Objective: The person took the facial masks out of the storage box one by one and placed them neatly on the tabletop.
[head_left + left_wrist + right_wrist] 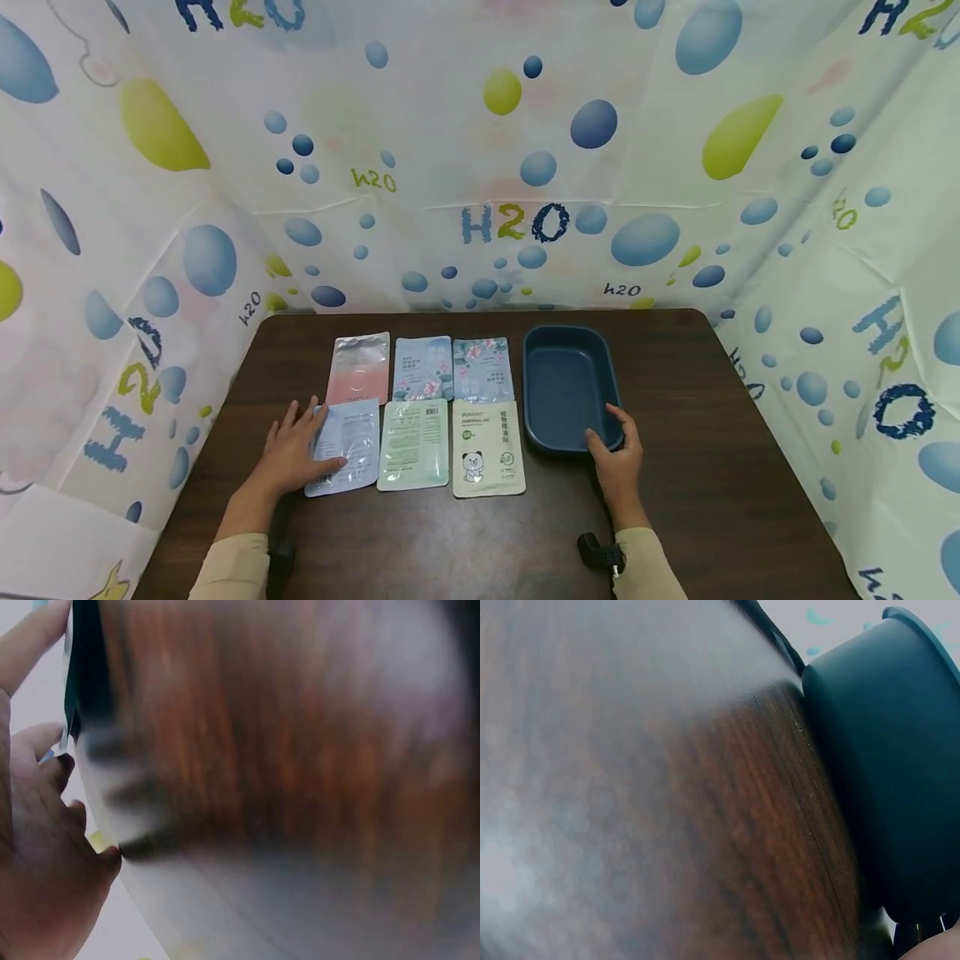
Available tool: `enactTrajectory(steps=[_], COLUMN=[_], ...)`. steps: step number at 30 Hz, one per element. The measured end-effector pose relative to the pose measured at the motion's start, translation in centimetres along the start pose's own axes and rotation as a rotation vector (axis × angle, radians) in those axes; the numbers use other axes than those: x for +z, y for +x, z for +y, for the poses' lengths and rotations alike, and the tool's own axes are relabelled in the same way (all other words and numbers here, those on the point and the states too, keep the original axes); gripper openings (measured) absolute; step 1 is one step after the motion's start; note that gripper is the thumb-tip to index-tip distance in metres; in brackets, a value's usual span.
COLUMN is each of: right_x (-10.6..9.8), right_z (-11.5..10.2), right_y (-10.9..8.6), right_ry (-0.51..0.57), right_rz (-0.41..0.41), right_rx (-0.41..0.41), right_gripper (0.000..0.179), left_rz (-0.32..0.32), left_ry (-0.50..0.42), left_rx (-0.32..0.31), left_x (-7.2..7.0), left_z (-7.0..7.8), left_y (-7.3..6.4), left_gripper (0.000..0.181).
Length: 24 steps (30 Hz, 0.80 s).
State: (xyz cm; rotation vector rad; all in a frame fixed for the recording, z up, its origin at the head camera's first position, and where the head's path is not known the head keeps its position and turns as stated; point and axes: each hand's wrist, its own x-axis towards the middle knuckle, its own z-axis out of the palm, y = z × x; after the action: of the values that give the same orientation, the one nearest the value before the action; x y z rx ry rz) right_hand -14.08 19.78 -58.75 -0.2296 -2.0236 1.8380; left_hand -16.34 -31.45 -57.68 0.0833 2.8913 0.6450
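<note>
My left hand (291, 450) lies with spread fingers over the left side of a pale blue sachet (352, 442), its thumb across the lower part. In the left wrist view, the fingers (30, 660) touch the sachet's edge. At the front right corner of a dark blue rectangular tray (566, 387), my right hand (621, 467) holds the rim with thumb and fingers. The right wrist view shows the tray's outer wall (892, 765), with a bit of the hand (937, 946) below it. Nothing lies inside the tray.
Beside the pale blue sachet lie a green sachet (414, 446) and a cream bear-print one (489, 450). Behind them are a pink-silver sachet (358, 367) and two blue floral sachets (423, 368). A patterned curtain (450, 125) surrounds the brown table (450, 550).
</note>
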Motion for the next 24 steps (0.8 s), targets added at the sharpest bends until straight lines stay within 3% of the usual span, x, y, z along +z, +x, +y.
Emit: enactTrajectory(steps=[15,24], right_x=[-0.3,-0.5], right_z=[-0.4,2.9], right_y=[0.0,0.9], right_ry=[-0.039,-0.044], right_rz=[-0.024,-0.037], right_rx=[0.03,0.031], right_gripper=[0.055,0.064], left_rz=[-0.042,-0.031], left_ry=[0.014,-0.004], left_rx=[0.036,0.021], left_x=[0.6,0.6], left_z=[-1.0,-1.2], left_y=[-0.1,-0.2], left_gripper=[0.111,0.11])
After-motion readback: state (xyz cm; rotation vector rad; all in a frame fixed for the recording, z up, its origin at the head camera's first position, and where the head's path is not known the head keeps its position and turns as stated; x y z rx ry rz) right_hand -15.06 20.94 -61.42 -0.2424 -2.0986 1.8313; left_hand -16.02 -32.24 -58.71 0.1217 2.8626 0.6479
